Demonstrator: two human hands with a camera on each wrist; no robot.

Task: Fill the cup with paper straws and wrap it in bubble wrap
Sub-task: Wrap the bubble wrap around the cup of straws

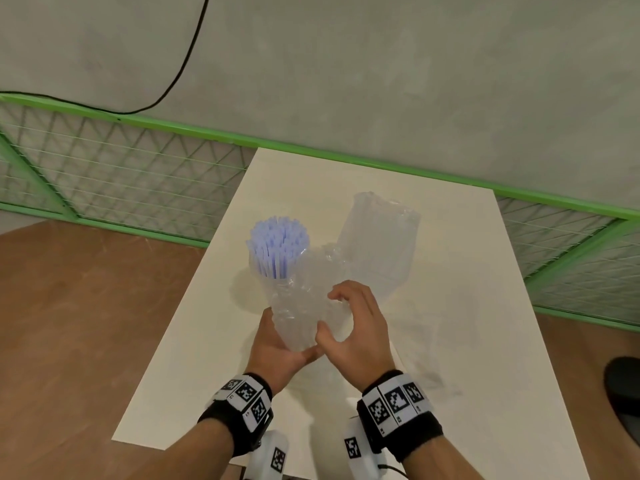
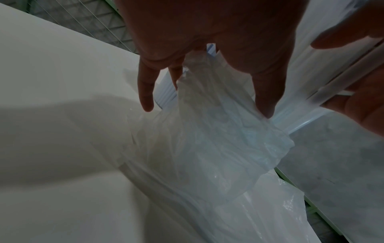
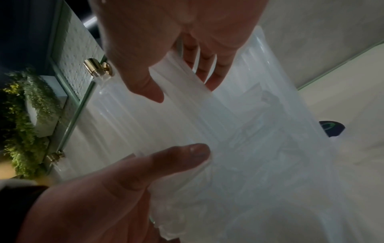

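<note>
A clear cup [image 1: 269, 283] packed with pale blue paper straws [image 1: 278, 244] tilts to the left above the white table [image 1: 450, 306]. Bubble wrap [image 1: 304, 306] covers its lower body and trails off to the back right as a loose ribbed sheet [image 1: 379, 237]. My left hand [image 1: 284, 348] holds the wrapped cup from below, its thumb lying on the wrap; in the left wrist view the left hand [image 2: 207, 108] stretches along the crumpled wrap [image 2: 218, 139]. My right hand [image 1: 332, 313] grips the wrap on the cup's right side. In the right wrist view the right hand [image 3: 182, 92] pinches the sheet [image 3: 239, 131].
A green mesh fence [image 1: 104, 174] runs behind and beside the table, under a grey wall with a black cable [image 1: 187, 64]. Wooden floor [image 1: 86, 323] lies to the left. A dark object [image 1: 623, 386] sits at the right edge.
</note>
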